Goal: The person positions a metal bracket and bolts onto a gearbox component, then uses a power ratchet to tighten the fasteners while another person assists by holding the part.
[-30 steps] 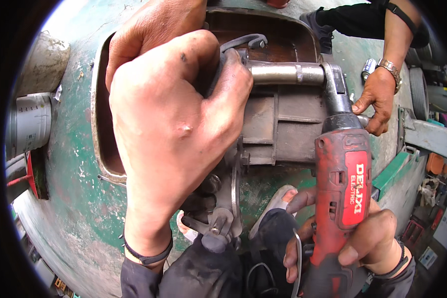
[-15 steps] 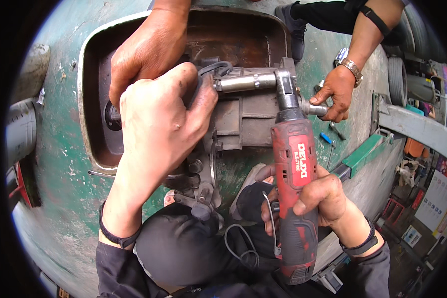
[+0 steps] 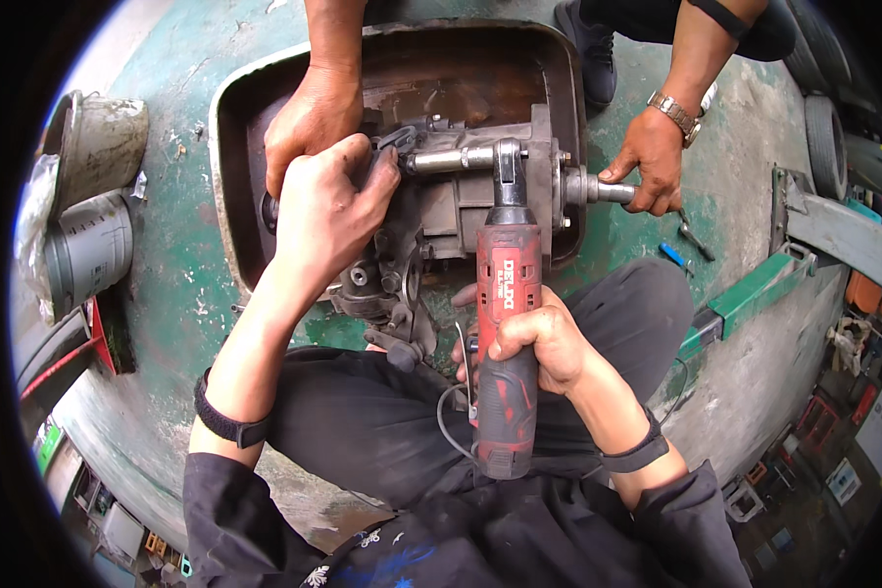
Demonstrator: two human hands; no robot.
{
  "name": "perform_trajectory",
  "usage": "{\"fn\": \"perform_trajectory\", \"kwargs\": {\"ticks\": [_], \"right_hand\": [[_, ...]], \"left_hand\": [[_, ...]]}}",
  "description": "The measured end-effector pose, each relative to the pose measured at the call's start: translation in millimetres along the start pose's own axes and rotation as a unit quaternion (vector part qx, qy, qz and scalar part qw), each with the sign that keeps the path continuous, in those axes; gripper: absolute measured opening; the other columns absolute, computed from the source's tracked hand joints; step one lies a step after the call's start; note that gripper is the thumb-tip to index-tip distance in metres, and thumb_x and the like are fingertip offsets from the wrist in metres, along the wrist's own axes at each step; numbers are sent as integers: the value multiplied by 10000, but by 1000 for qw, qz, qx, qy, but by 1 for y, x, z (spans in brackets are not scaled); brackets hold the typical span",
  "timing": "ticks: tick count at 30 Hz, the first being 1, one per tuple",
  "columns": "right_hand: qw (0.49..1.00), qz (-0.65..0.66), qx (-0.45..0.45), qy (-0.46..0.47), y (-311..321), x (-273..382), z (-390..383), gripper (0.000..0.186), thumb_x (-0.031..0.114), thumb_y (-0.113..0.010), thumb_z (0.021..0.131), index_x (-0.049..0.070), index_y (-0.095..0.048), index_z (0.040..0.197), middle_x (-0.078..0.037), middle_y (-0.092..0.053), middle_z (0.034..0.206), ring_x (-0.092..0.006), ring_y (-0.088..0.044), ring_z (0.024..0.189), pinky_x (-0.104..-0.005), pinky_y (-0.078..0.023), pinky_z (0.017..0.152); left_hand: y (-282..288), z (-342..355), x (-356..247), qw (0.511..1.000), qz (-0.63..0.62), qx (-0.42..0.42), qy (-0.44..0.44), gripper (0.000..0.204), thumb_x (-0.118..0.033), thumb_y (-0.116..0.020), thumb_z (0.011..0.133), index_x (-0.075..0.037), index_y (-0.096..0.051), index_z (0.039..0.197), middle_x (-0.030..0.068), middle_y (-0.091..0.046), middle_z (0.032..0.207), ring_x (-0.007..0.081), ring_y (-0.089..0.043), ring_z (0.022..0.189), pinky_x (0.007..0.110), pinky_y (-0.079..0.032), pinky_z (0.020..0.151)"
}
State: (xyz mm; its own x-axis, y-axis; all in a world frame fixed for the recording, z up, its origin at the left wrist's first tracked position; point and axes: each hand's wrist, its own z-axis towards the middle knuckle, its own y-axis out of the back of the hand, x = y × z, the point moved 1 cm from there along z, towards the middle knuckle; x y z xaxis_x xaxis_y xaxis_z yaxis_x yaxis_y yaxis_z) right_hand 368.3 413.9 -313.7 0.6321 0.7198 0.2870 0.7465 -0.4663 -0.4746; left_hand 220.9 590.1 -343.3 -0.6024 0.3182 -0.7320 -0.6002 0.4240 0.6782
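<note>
Gearbox assembly (image 3: 441, 211) inside metal tray (image 3: 235, 127)

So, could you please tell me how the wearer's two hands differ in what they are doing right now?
The left hand lies palm down on the grey metal assembly, fingers curled over its top; the right hand is wrapped round the red power ratchet, lower in the picture. The left touches the part directly, while the right reaches it only through the tool. Both are bare, with dark wristbands.

Vehicle repair workshop: greasy gearbox (image 3: 461, 211) in metal tray (image 3: 227, 147), stained concrete floor (image 3: 181, 284), tyre (image 3: 825, 137).
</note>
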Motion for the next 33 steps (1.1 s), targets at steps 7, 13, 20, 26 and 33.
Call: {"fn": "perform_trajectory", "kwargs": {"ticks": [7, 13, 20, 26, 33], "right_hand": [[986, -148, -57, 53, 27, 4, 18, 386, -3, -560, 507, -57, -609, 886, -146, -621, 700, -256, -627, 606, -354, -531, 589], [989, -134, -7, 67, 35, 7, 24, 295, -22, -559, 489, -46, -596, 781, -143, -617, 699, -257, -620, 604, -356, -527, 588], [997, -62, 11, 43, 26, 2, 24, 349, -16, -549, 480, -44, -574, 827, -160, -605, 712, -291, -619, 615, -391, -537, 611], [999, -23, 20, 37, 23, -1, 23, 182, -58, -565, 538, -72, -596, 716, -162, -620, 676, -261, -626, 604, -351, -525, 588], [999, -21, 29, 21, 23, -2, 23, 339, -38, -545, 495, -55, -575, 833, -178, -610, 719, -310, -630, 635, -400, -542, 615]], "left_hand": [[-4, 7, 5, 996, 22, -43, -81, 351, -230, -645, 888, 3, -520, 657, 135, -398, 471, 213, -389, 398, 371, -349, 440], [-6, 11, 8, 999, -9, -28, -32, 355, -224, -652, 884, 0, -512, 647, 123, -388, 467, 193, -384, 410, 362, -342, 438], [-7, 12, 6, 999, -7, -33, -19, 378, -237, -656, 877, 1, -493, 634, 104, -364, 462, 173, -341, 421, 358, -321, 440], [-4, 7, 2, 1000, -2, -20, -9, 377, -238, -651, 879, 2, -500, 631, 109, -358, 460, 178, -348, 412, 367, -319, 440], [-5, 8, 6, 999, -19, -23, -27, 384, -230, -652, 879, 2, -486, 622, 107, -348, 458, 174, -328, 411, 363, -310, 432]]}}
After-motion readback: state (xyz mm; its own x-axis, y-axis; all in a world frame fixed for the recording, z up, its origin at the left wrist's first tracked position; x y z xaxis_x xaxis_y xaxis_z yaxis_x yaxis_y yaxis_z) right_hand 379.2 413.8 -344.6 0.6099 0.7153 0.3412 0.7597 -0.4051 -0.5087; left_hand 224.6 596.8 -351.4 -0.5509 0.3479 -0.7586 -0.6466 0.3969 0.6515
